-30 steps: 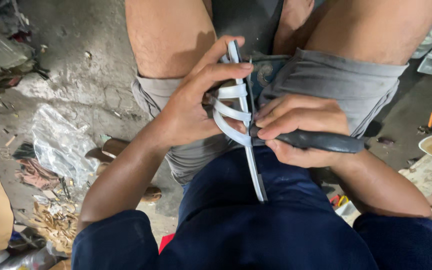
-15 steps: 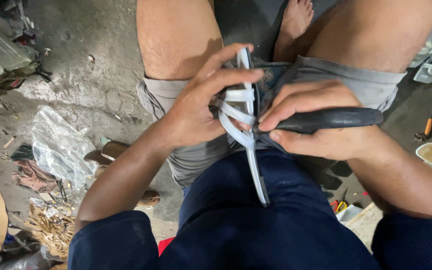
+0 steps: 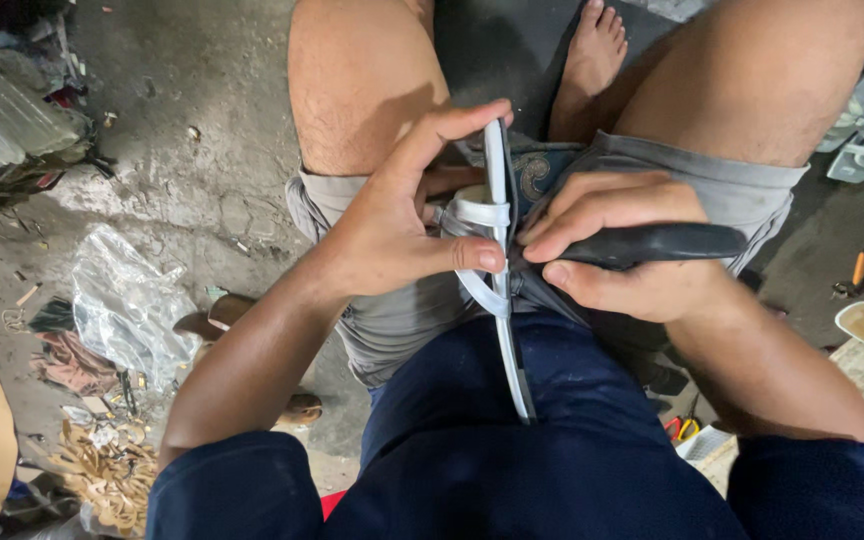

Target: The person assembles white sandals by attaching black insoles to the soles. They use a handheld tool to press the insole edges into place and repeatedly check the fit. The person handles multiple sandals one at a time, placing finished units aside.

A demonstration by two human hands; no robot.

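Rough concrete floor (image 3: 182,190) strewn with scraps and a crumpled plastic bag (image 3: 127,305) lies below. Over the lap, the left hand (image 3: 392,225) has its fingers closed around a white-strapped sandal (image 3: 500,250) held on edge; the right hand (image 3: 617,245) grips a black tool handle (image 3: 652,242) against it.

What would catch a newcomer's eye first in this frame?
At centre, the left hand grips a thin sandal edge-on over the lap, its pale straps under the fingers. The right hand presses a black-handled tool against it. Left of the knees, a crumpled plastic bag lies on the dirty floor.
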